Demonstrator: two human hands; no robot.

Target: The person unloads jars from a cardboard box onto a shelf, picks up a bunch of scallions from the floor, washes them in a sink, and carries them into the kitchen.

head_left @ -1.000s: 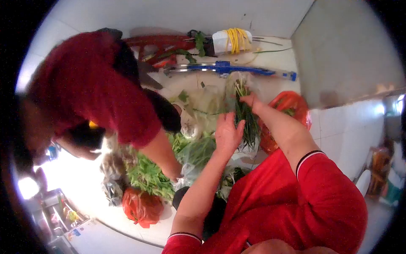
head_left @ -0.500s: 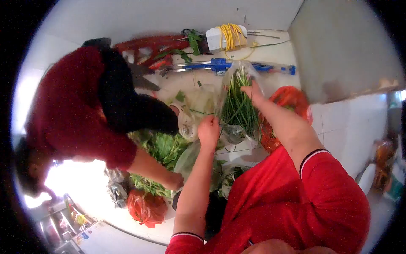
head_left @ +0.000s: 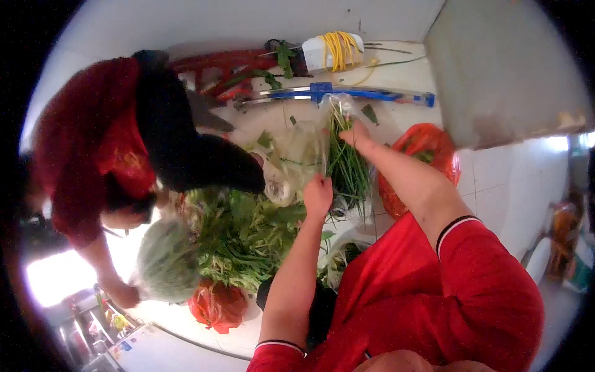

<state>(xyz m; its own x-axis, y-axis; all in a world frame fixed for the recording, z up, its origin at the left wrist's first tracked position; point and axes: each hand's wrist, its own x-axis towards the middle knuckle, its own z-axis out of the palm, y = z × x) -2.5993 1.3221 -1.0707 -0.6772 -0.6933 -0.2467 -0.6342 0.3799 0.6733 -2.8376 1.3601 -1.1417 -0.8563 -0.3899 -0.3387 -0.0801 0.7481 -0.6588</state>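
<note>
A clear plastic bag [head_left: 336, 102] holds a long bunch of green onions [head_left: 348, 164], their pale ends up and leaves hanging down. My left hand [head_left: 318, 197] is closed on the bag's left edge. Higher up, my right hand [head_left: 358, 136] grips the bunch at its right side, thumb across the stalks; its other fingers are partly hidden. Left of the bunch lies a pale plastic bag [head_left: 297, 152]. An orange-red bag [head_left: 424, 139] with greens in it sits beside my right forearm.
A co-worker [head_left: 93, 149] bends over at left, gripping a filled bag of greens [head_left: 166, 260]. Loose leafy greens [head_left: 242, 235] cover the floor between us, near a knotted red bag [head_left: 217, 307]. By the wall are a blue tool [head_left: 321, 93] and a yellow cord [head_left: 339, 53].
The co-worker's hand has swung to the lower left with a bag of greens, uncovering loose greens. My right hand and the onions have shifted slightly left; my left hand has dropped slightly.
</note>
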